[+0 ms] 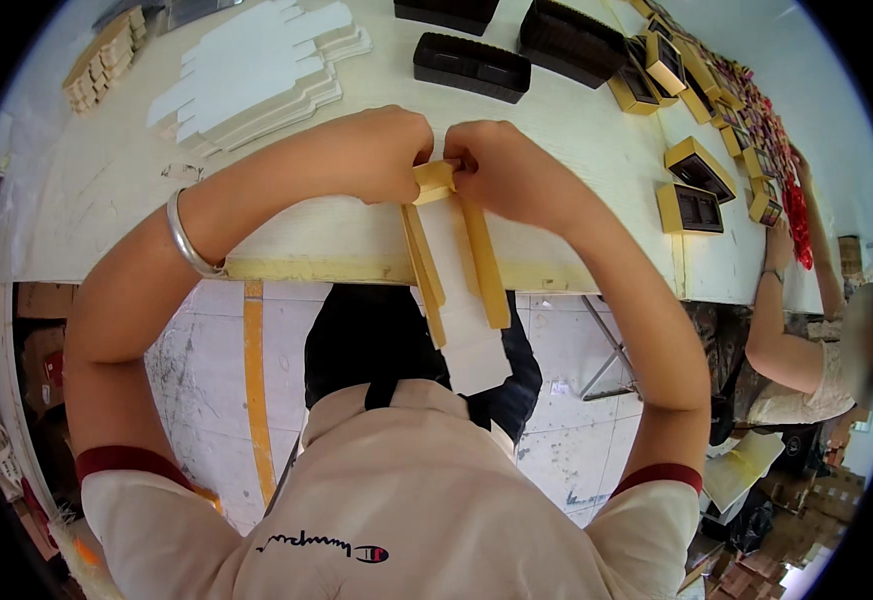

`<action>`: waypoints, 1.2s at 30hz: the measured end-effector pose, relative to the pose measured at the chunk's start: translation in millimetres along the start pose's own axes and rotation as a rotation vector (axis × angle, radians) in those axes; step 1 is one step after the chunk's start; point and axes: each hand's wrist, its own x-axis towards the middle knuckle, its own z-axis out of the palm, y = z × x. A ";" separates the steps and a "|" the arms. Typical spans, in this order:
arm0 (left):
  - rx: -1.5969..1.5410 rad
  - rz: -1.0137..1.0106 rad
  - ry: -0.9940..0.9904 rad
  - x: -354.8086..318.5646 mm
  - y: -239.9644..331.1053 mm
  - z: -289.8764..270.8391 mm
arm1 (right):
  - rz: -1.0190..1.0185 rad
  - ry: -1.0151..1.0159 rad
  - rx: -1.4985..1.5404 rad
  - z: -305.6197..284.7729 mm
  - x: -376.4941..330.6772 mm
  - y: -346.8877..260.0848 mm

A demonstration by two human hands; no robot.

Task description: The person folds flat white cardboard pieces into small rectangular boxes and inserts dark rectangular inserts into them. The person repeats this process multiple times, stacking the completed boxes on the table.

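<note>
Between my hands is a partly folded cardboard box (pixel 487 262), yellow-gold on its side strips and pale on its long middle panel. Its far end lies at the table's front edge, and the rest hangs toward my lap. My left hand (pixel 389 155), fingers curled, grips the left corner of the gold end flap. At the right corner, my right hand (pixel 507 172) pinches the same end, its fingers bent inward. My fingertips are partly hidden behind my knuckles. Beyond my hands lies a dark plastic tray (pixel 472 68).
A stack of flat white box blanks (pixel 257 75) lies at the far left, near a pile of tan card pieces (pixel 107 60). More dark trays (pixel 572 42) stand at the back. Gold boxes with dark trays inside (pixel 692 208) line the right, where a co-worker's arm (pixel 785 340) reaches over the table.
</note>
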 end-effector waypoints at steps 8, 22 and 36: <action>-0.043 -0.057 -0.116 5.8 5.4 4.5 | 0.174 -0.148 -0.027 -1.6 14.8 -14.8; 0.237 0.016 0.007 6.9 2.2 2.4 | 0.270 -0.106 0.363 15.7 23.4 0.7; 0.160 0.041 0.089 10.3 5.2 -3.8 | 0.201 -0.138 0.136 -14.0 7.2 -8.2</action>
